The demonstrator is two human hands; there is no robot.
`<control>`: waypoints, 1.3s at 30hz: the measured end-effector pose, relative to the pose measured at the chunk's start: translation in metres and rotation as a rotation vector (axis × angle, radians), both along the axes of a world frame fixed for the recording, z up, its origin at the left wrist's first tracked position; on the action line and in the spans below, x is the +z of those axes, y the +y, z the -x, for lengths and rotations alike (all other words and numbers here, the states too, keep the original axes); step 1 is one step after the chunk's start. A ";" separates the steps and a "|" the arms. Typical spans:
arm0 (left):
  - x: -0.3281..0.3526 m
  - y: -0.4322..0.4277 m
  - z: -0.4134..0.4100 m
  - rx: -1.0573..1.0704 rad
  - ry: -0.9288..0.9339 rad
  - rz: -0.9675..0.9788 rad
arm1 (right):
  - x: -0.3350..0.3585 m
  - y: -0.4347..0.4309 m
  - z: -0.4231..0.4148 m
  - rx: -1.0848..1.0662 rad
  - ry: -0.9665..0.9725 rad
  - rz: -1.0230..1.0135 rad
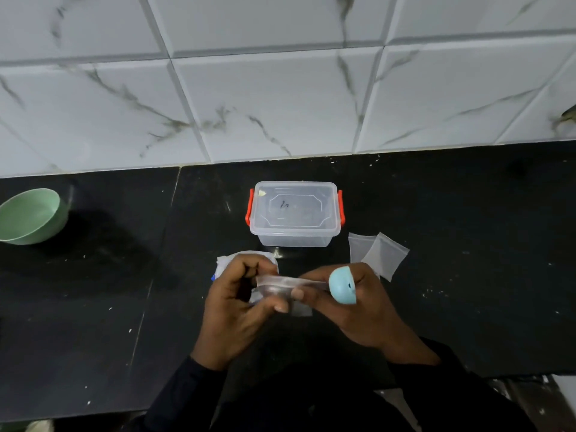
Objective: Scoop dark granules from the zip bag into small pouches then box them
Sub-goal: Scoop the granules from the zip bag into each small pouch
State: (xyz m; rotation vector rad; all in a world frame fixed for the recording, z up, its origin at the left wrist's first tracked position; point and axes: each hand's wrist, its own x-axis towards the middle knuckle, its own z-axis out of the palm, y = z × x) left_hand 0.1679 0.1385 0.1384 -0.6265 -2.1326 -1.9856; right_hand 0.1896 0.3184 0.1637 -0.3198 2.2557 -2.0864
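Note:
Above the black counter, my left hand (240,304) and my right hand (358,310) pinch the two ends of a small clear pouch (277,283) held level between them. My right hand also holds a light blue scoop (343,289), its round bowl turned toward the camera. Under my left hand lies a white zip bag (227,261), mostly hidden; its contents do not show. Behind my hands stands a clear plastic box (294,213) with orange clips and its lid on. Two empty clear pouches (374,254) lie to the right of the box.
A green bowl (31,216) sits at the far left of the counter (467,291). A marble-patterned tile wall (280,88) rises right behind the box. The counter's front edge runs just below my forearms.

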 end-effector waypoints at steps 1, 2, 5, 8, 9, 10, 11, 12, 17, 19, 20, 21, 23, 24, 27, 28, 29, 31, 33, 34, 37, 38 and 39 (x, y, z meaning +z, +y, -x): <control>-0.002 -0.003 0.001 -0.086 -0.035 0.003 | -0.001 0.003 0.000 -0.004 0.017 -0.016; -0.004 -0.005 0.002 -0.156 -0.051 0.027 | -0.001 0.005 -0.001 0.011 0.028 -0.028; -0.011 -0.014 -0.004 -0.249 -0.101 0.063 | -0.004 0.002 -0.003 0.078 0.048 0.012; -0.015 -0.013 -0.010 -0.261 -0.088 0.089 | -0.006 0.001 -0.006 0.112 0.001 0.023; -0.015 -0.013 -0.011 -0.257 -0.082 0.100 | -0.008 0.001 -0.006 0.114 -0.015 -0.001; -0.016 -0.013 -0.011 -0.245 -0.081 0.106 | -0.010 0.000 -0.006 0.107 -0.026 -0.024; -0.017 -0.013 -0.011 -0.222 -0.081 0.112 | -0.010 -0.002 -0.006 0.079 -0.028 -0.032; -0.019 -0.013 -0.011 -0.192 -0.077 0.120 | -0.008 -0.003 -0.006 0.032 -0.026 -0.021; -0.016 -0.006 -0.006 -0.106 -0.123 0.129 | -0.001 0.003 -0.007 -0.173 -0.106 0.051; -0.009 -0.006 -0.003 -0.095 -0.123 0.099 | 0.001 0.001 -0.005 -0.198 -0.138 0.040; -0.006 -0.007 -0.002 -0.092 -0.103 0.086 | 0.002 0.000 -0.004 -0.196 -0.155 0.032; -0.002 -0.006 -0.001 -0.081 -0.073 0.085 | 0.002 0.001 -0.003 -0.188 -0.165 0.022; 0.005 -0.005 0.001 -0.065 -0.005 0.094 | 0.004 0.001 -0.003 -0.174 -0.182 -0.011; 0.007 -0.003 0.002 -0.062 0.024 0.097 | 0.004 0.002 -0.002 -0.173 -0.192 -0.014; 0.007 0.000 0.002 -0.017 0.071 0.098 | 0.006 0.004 -0.002 -0.162 -0.173 0.015; 0.005 0.000 0.002 0.019 0.084 0.112 | 0.006 0.004 -0.001 -0.155 -0.163 0.018; 0.003 0.000 0.001 0.066 0.099 0.139 | 0.006 0.004 -0.001 -0.153 -0.157 0.012; 0.000 0.001 -0.001 0.150 0.118 0.173 | 0.006 0.004 0.001 -0.162 -0.164 -0.015; -0.001 0.003 -0.002 0.210 0.138 0.190 | 0.005 0.004 0.003 -0.168 -0.171 -0.019; -0.001 0.005 -0.003 0.234 0.146 0.202 | 0.005 0.003 0.003 -0.171 -0.173 -0.005; -0.001 0.007 -0.004 0.266 0.127 0.206 | 0.005 0.002 0.007 -0.180 -0.175 0.025; -0.001 0.007 -0.003 0.266 0.094 0.182 | 0.004 0.002 0.009 -0.189 -0.177 0.017; 0.000 0.006 -0.002 0.256 0.047 0.150 | 0.003 0.003 0.010 -0.200 -0.177 -0.001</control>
